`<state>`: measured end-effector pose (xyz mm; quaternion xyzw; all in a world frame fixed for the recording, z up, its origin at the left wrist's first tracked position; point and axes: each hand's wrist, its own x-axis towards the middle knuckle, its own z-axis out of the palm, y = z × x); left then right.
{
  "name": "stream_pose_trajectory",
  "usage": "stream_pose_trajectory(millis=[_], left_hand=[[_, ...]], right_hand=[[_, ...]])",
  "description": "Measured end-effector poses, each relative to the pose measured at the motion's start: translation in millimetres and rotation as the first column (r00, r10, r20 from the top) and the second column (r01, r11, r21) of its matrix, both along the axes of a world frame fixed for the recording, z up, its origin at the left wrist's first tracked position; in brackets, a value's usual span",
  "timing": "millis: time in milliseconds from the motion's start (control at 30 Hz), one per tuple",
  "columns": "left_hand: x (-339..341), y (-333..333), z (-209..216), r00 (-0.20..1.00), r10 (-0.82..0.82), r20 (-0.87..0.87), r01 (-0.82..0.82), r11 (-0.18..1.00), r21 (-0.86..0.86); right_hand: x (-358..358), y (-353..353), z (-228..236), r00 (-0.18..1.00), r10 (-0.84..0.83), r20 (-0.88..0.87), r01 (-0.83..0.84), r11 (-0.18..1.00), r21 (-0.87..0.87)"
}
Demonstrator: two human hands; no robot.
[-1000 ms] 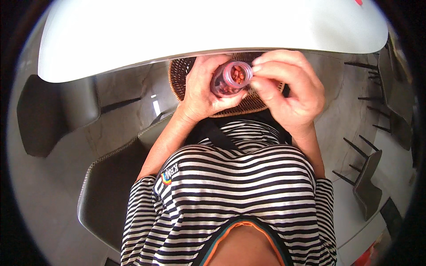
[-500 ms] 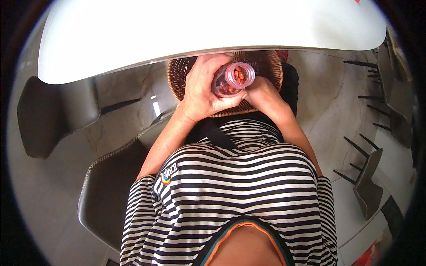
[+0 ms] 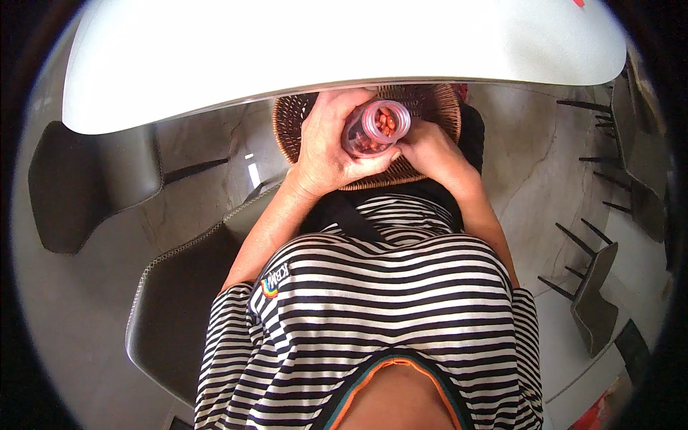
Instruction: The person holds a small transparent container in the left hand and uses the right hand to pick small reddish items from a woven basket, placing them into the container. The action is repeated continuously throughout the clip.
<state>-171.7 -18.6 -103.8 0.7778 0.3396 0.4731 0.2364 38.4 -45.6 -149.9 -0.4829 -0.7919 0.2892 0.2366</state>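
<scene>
My left hand (image 3: 322,147) is wrapped round a clear plastic jar (image 3: 362,140), its thumb along the near side. The uncapped jar tilts with its mouth towards the upper right, and small reddish-brown pieces (image 3: 386,120), like peanuts, lie inside. Close against the jar's right side is my right hand (image 3: 434,152); the jar hides its fingers, so whether they hold anything does not show. Both hands are over a brown wicker basket (image 3: 285,130) at my lap. What lies in the basket is mostly hidden.
A white tabletop (image 3: 344,46) spans the far side, its near edge just above my hands and over part of the basket. Grey chairs stand at the left (image 3: 93,186) and right (image 3: 598,297). Another grey chair (image 3: 186,301) is beside me at the lower left.
My right hand and wrist have shifted slightly to the right and up. The basket has moved a little to the right. My left hand keeps its hold on the jar.
</scene>
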Motion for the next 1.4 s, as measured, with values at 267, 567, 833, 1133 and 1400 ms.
stream_pose_trajectory(millis=[267,567,833,1133,1400], left_hand=[[0.1,1.0,-0.6,1.000,0.001,0.014,-0.001,1.000,-0.014],[3.2,1.8,4.8,1.000,0.011,0.028,-0.012,1.000,0.026],[3.4,0.2,5.9,1.000,0.020,0.016,-0.020,1.000,0.009],[-3.9,2.2,-5.5,0.997,0.050,0.062,-0.051,0.999,0.014],[-3.7,2.6,-2.1,0.999,0.026,0.025,-0.027,0.999,0.024]], right_hand=[[-7.7,5.4,122.7,0.860,-0.156,-0.486,0.196,0.980,0.034],[-27.0,11.5,154.8,0.901,-0.046,-0.432,0.211,0.916,0.343],[-37.7,16.9,143.1,0.905,-0.019,-0.424,0.221,0.874,0.434],[-1.6,3.8,77.6,0.992,-0.123,-0.016,0.124,0.968,0.219],[-24.3,-2.8,-14.2,1.000,-0.003,0.024,0.003,1.000,-0.006]])
